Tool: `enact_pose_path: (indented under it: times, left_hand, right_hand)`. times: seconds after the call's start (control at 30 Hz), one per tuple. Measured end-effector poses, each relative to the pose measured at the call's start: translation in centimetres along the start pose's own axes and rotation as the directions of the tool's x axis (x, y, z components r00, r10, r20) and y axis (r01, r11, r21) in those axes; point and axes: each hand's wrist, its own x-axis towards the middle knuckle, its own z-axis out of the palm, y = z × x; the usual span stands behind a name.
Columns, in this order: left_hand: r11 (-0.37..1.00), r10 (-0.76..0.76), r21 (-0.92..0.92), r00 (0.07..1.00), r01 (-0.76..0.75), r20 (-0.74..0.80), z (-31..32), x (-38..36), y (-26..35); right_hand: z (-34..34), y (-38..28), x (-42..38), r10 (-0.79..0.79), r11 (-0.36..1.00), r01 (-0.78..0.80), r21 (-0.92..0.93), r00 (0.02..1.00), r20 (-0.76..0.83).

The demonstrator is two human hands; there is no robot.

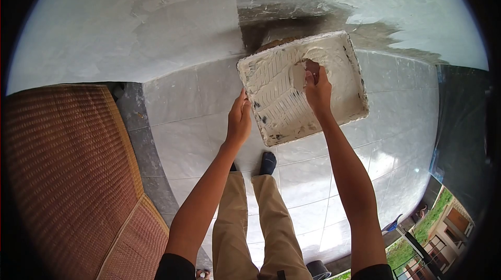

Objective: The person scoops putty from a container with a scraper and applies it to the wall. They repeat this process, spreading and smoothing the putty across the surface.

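A paint tray (266, 136) coated in off-white paste is raised above the tiled floor, its ribbed slope on the left and a pool of paste on the right. My left hand (239, 119) is closed on the tray's left rim, with part of its fingers hidden by the tray. My right hand (318, 91) is over the middle of the tray, wrapped round the brown handle of a scraper (311, 65). The scraper's working end looks pale and paste-covered, resting at the paste; its edge is hard to make out.
Ahead stands a wall (172, 24) with pale coating and a darker bare patch (287, 21) low down. A woven mat (73, 175) lies at left. Grey tiles (182, 139) cover the floor under my feet. A dark sheet (462, 118) stands at right, and a dark bucket (317, 268) is behind me.
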Motion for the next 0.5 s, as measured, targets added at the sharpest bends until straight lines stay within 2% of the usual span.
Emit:
enact_pose_path:
  times: [0.1, 0.17, 0.3, 0.37, 0.5]
  left_hand:
    - [0.999, 0.041, 0.007, 0.999, -0.041, -0.021, 0.2, -0.1, 0.2]
    - [1.000, 0.027, -0.006, 1.000, -0.027, -0.012, 0.2, -0.3, 0.3]
    - [0.999, 0.028, 0.015, 1.000, -0.028, 0.004, 0.0, -0.3, 0.2]
    - [0.999, 0.010, 0.035, 1.000, -0.011, 0.021, -0.1, -0.2, 0.2]
    - [1.000, 0.030, 0.003, 1.000, -0.030, 0.010, 0.0, -0.2, -0.1]
  right_hand:
    - [0.3, 0.6, -0.4, 0.038, 0.999, -0.039, -0.016, 0.998, -0.049]
    - [0.8, 1.7, -0.9, 0.026, 0.998, -0.021, 0.057, 0.996, -0.089]
    - [0.8, 0.4, -1.7, 0.072, 0.997, -0.072, 0.019, 0.996, -0.049]
    - [1.0, 1.1, -1.4, 0.096, 0.990, -0.093, 0.105, 0.995, -0.027]
    - [0.9, 1.2, -1.3, 0.068, 0.992, -0.062, 0.109, 0.997, -0.044]
